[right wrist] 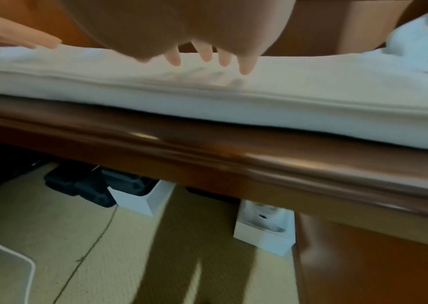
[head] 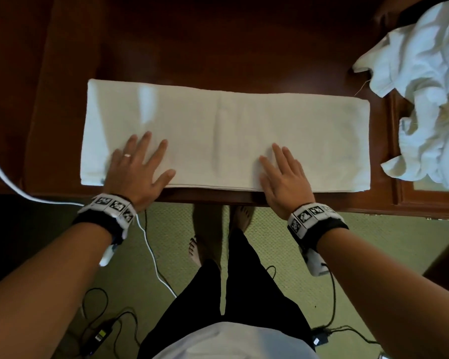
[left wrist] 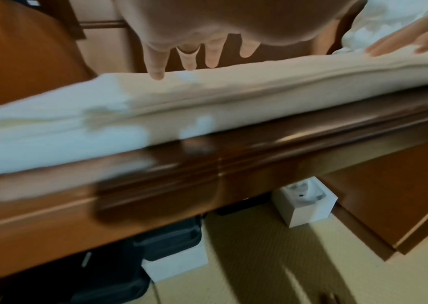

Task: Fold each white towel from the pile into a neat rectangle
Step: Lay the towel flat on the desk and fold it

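A white towel (head: 226,136), folded into a long layered strip, lies flat along the near edge of the dark wooden table (head: 192,53). My left hand (head: 140,164) lies flat with spread fingers on the towel's left part. Flat on its middle right, near the front edge, rests my right hand (head: 283,174). The left wrist view has straight fingers (left wrist: 155,67) reaching onto the towel (left wrist: 207,98). The right wrist view has my fingertips (right wrist: 246,67) on the towel (right wrist: 285,98). A pile of crumpled white towels (head: 425,94) sits at the right.
The table's front edge (head: 205,198) runs just under my wrists. A raised wooden tray or frame (head: 399,198) holds part of the pile at the right. White and black cables (head: 151,252) trail on the green carpet. White boxes (right wrist: 264,230) stand under the table.
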`<state>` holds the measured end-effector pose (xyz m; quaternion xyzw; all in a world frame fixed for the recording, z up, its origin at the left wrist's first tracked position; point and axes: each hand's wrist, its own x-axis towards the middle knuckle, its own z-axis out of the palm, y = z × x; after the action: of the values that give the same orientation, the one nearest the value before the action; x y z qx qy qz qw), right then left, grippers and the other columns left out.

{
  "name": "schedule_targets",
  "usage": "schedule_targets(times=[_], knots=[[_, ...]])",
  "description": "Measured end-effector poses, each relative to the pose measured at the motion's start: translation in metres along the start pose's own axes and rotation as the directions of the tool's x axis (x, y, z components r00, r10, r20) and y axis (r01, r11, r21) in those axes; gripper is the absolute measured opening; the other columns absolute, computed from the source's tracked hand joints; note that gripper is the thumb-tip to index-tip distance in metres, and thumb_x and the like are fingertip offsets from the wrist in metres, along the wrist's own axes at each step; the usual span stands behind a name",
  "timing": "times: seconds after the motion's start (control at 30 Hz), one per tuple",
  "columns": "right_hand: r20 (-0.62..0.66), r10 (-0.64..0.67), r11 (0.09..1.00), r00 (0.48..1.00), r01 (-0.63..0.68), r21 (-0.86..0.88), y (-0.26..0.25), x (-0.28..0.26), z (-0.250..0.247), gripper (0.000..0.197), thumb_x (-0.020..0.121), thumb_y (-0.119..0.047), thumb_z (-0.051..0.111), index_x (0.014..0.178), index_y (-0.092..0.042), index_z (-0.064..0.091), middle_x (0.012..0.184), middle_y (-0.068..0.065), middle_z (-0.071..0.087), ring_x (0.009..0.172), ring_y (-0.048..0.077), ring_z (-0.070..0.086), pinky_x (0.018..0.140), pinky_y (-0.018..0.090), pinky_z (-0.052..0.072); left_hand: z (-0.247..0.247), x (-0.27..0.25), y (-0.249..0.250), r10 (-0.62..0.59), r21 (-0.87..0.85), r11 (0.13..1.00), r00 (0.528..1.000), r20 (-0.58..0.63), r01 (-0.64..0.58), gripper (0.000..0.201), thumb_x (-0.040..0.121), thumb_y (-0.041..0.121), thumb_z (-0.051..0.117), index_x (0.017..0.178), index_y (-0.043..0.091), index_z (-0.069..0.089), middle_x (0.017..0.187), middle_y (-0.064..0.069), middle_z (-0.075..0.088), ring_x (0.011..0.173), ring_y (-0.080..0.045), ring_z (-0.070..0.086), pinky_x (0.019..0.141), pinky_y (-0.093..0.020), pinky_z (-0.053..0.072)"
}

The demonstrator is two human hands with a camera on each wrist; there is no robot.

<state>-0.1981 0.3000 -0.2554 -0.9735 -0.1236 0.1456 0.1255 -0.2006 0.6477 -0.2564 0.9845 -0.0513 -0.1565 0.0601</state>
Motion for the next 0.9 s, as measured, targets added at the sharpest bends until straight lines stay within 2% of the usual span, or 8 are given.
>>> schedule_targets(times=[0.1, 0.2, 0.3, 0.37, 0.47, 0.57, 0.77, 0.9], knots=[[0.151, 0.075, 0.995, 0.986, -0.064, -0.074, -0.017, 0.017, 0.012, 0.058, 0.103, -0.053, 0.016, 0.157, -0.036, 0.002, 0.165, 0.003, -0.017, 0.151, 0.032, -0.015, 0.120, 0.054, 0.000, 0.010, 0.014, 0.001, 0.040, 0.068, 0.997, 0.997, 0.065, -0.045, 0.076, 0.090, 0.074, -0.002, 0.158, 0.039, -0.005, 0.168, 0.001, -0.009, 0.155, -0.030, -0.001, 0.119, -0.062, 0.014], [0.224, 0.099, 0.988, 0.970, -0.069, -0.139, -0.008, 0.012, 0.014, 0.062, 0.099, -0.065, 0.008, 0.151, -0.045, -0.018, 0.159, -0.006, -0.034, 0.146, 0.027, -0.031, 0.119, 0.057, -0.009, 0.019, -0.001, -0.041, -0.100, 0.116, 0.989, 0.990, 0.098, 0.088, 0.079, 0.089, 0.079, -0.004, 0.155, 0.038, -0.019, 0.166, 0.000, -0.020, 0.154, -0.031, -0.007, 0.119, -0.063, 0.011], [0.233, 0.104, 0.986, 0.967, -0.068, -0.154, -0.007, 0.013, 0.010, 0.066, 0.097, -0.066, 0.015, 0.154, -0.044, -0.011, 0.162, -0.004, -0.027, 0.148, 0.031, -0.025, 0.120, 0.058, -0.005, 0.007, -0.012, -0.068, -0.253, 0.082, 0.966, 0.960, 0.120, 0.245, 0.083, 0.092, 0.076, 0.013, 0.158, 0.030, -0.010, 0.168, -0.005, -0.013, 0.154, -0.031, -0.003, 0.117, -0.065, 0.013], [0.151, 0.102, 0.990, 0.983, -0.085, -0.116, -0.019, 0.022, 0.005, 0.068, 0.093, -0.061, 0.027, 0.155, -0.035, 0.015, 0.166, 0.006, -0.002, 0.151, 0.037, -0.003, 0.120, 0.058, 0.007, -0.005, -0.001, -0.062, -0.291, 0.077, 0.955, 0.954, 0.072, 0.286, 0.084, 0.094, 0.071, 0.020, 0.159, 0.021, 0.003, 0.167, -0.012, -0.002, 0.154, -0.033, 0.002, 0.119, -0.064, 0.014], [0.014, 0.037, 0.997, 0.999, -0.036, -0.064, -0.043, 0.049, 0.001, 0.065, 0.092, -0.054, 0.035, 0.147, -0.020, 0.040, 0.159, 0.015, 0.027, 0.144, 0.042, 0.023, 0.116, 0.058, 0.022, -0.018, 0.036, -0.032, -0.140, 0.038, 0.989, 0.990, -0.023, 0.141, 0.078, 0.097, 0.066, 0.026, 0.160, 0.024, 0.008, 0.168, -0.012, 0.002, 0.154, -0.032, 0.003, 0.121, -0.057, 0.010], [0.003, -0.051, 0.995, 0.999, 0.051, -0.090, -0.069, 0.085, 0.004, 0.062, 0.098, -0.052, 0.033, 0.153, -0.023, 0.032, 0.163, 0.014, 0.017, 0.147, 0.043, 0.016, 0.116, 0.061, 0.018, -0.010, 0.068, 0.005, 0.025, 0.043, 0.999, 0.999, 0.029, -0.027, 0.076, 0.095, 0.069, 0.018, 0.160, 0.032, 0.003, 0.168, -0.005, -0.007, 0.155, -0.030, -0.005, 0.122, -0.058, 0.006], [0.083, -0.049, 0.980, 0.995, 0.064, -0.187, -0.026, 0.105, 0.011, 0.068, 0.097, -0.068, 0.019, 0.157, -0.038, 0.005, 0.166, 0.003, -0.008, 0.152, 0.033, -0.007, 0.120, 0.056, 0.003, 0.023, 0.073, 0.012, -0.124, 0.027, 0.992, 0.992, 0.034, 0.123, 0.078, 0.093, 0.075, 0.012, 0.157, 0.037, -0.011, 0.167, 0.000, -0.017, 0.153, -0.036, -0.009, 0.118, -0.065, 0.003], [0.013, 0.277, 0.953, 0.961, -0.273, -0.129, 0.093, 0.065, -0.015, 0.066, 0.096, -0.067, 0.013, 0.156, -0.043, -0.001, 0.166, 0.000, -0.013, 0.152, 0.025, -0.012, 0.121, 0.056, -0.001, 0.023, 0.077, 0.013, -0.149, 0.010, 0.989, 0.989, 0.021, 0.148, 0.082, 0.089, 0.078, 0.010, 0.158, 0.037, -0.008, 0.168, 0.000, -0.013, 0.153, -0.037, -0.006, 0.117, -0.066, 0.003]])
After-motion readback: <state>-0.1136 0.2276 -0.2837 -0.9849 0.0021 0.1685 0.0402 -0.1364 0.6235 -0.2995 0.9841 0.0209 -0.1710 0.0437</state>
